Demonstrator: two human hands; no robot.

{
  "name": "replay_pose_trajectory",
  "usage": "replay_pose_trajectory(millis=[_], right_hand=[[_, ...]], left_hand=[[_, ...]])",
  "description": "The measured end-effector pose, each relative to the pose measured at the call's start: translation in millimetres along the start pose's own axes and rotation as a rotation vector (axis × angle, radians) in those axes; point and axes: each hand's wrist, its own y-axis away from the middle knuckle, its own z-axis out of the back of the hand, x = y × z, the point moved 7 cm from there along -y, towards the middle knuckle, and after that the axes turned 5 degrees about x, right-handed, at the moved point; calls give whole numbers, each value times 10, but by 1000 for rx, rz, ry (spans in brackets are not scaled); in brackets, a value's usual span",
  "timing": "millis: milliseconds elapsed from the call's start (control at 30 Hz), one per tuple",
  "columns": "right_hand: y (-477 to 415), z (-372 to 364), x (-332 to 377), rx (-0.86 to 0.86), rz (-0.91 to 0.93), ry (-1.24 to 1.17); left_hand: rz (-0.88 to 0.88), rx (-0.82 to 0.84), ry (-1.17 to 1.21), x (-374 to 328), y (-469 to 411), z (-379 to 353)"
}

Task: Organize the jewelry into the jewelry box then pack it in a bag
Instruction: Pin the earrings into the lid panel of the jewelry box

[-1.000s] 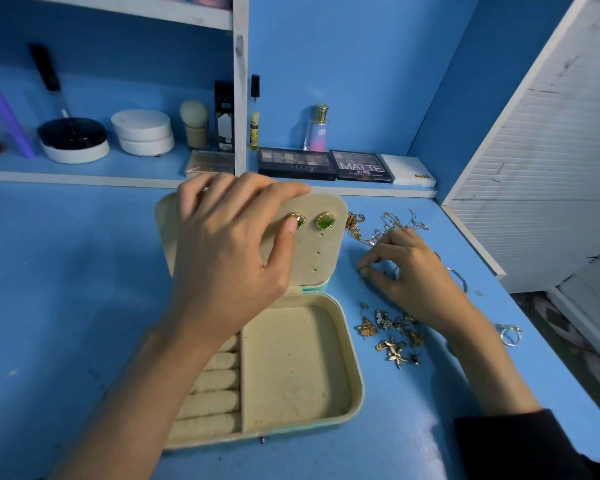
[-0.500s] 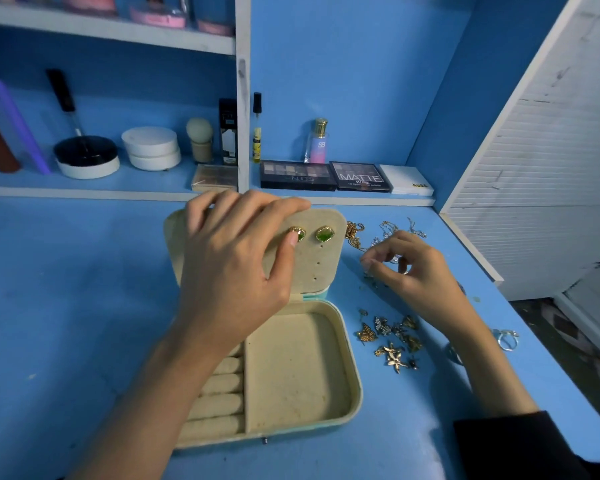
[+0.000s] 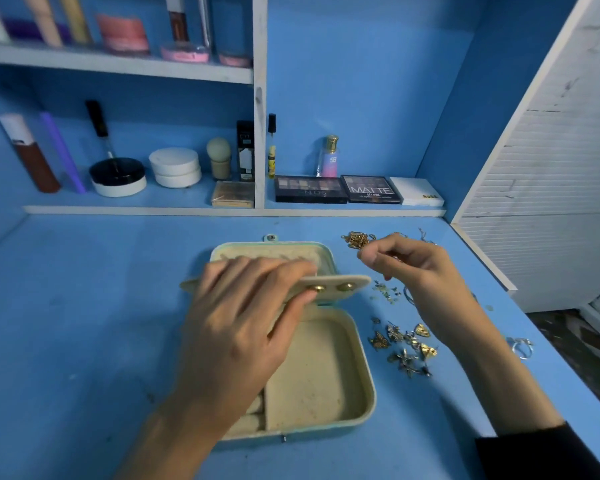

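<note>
Head view, looking down on a blue counter (image 3: 84, 341) with an open beige jewelry box (image 3: 368, 375) at its middle, the lid (image 3: 274, 250) lying back flat toward a shelf (image 3: 153, 210) of cosmetics. The left hand (image 3: 250, 327) reaches over the box and holds the hinged earring panel (image 3: 359, 283) nearly level. Its grip is closed on the panel, fingers spread across the top and thumb tucked under the front edge. Two gold stud earrings (image 3: 331, 287) sit in the panel just beside the thumb. The right hand (image 3: 426, 275) hovers above the counter to the right of the box, near a heap of gold chains (image 3: 357, 239). Its grip is narrow, thumb and forefinger pinched on what seems a tiny glinting piece (image 3: 396, 259), too small to identify. Loose gold charms (image 3: 406, 348) lie on the counter just right of the box, and silver rings (image 3: 521, 347) lie farther right, partly hidden by the forearm. The box's large compartment holds nothing visible, and the ring rolls are mostly covered by the left wrist. The step in hand appears to be fixing another earring to the panel. To do it well, the left hand should probably keep the panel steady and tilted toward the right hand, thumb clear of the free holes, while the right hand lines the post up squarely before pushing.
</note>
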Motion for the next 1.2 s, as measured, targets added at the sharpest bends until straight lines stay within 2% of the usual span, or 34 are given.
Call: replay_pose_trajectory(millis=[200, 333, 900, 1200], right_hand=[[-16, -400, 363, 411, -14, -34], [8, -564, 396, 571, -60, 32], [-11, -576, 395, 614, -82, 114], [-14, -601, 552, 747, -46, 270]], left_hand=[[14, -16, 20, -49, 110, 49], [15, -39, 34, -46, 120, 66], [25, -39, 56, -19, 129, 61], [21, -42, 69, -22, 142, 64]])
